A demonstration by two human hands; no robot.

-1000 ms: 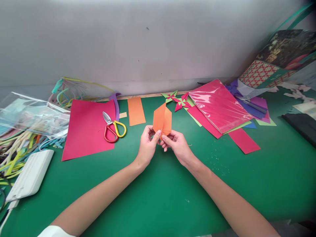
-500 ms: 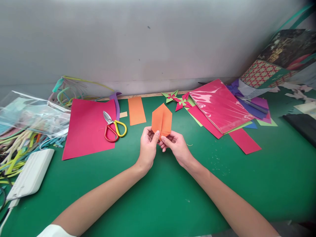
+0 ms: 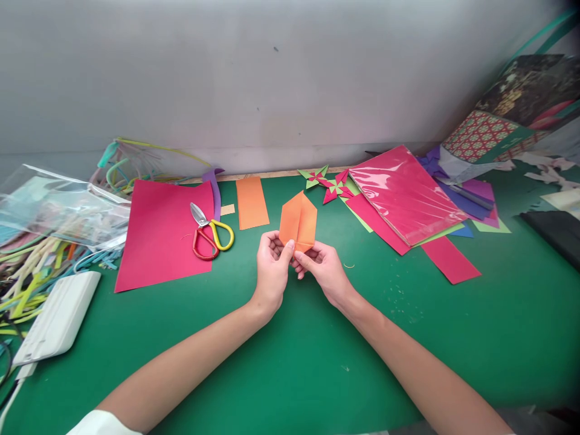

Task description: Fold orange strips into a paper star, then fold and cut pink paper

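Note:
A folded orange paper (image 3: 299,220), pointed at the top with a crease down its middle, is held up above the green table (image 3: 308,362). My left hand (image 3: 273,266) pinches its lower left edge, thumb on the front. My right hand (image 3: 324,269) grips the lower right edge, its thumb close to the left one at the bottom tip. The fingers behind the paper are partly hidden. Behind and to the left lies a flat orange strip (image 3: 252,203). Scissors (image 3: 208,232) with one red and one yellow handle rest partly on a large red sheet (image 3: 163,235).
Red and green folded stars (image 3: 336,187) lie near the wall. Right of them are a plastic-wrapped red pack (image 3: 403,196) and a red strip (image 3: 451,260). On the left are a white device (image 3: 57,314), clear plastic bags and tangled coloured strips (image 3: 27,284).
The orange paper has tilted very slightly, while both hands keep nearly the same hold. The whole view has shifted a little.

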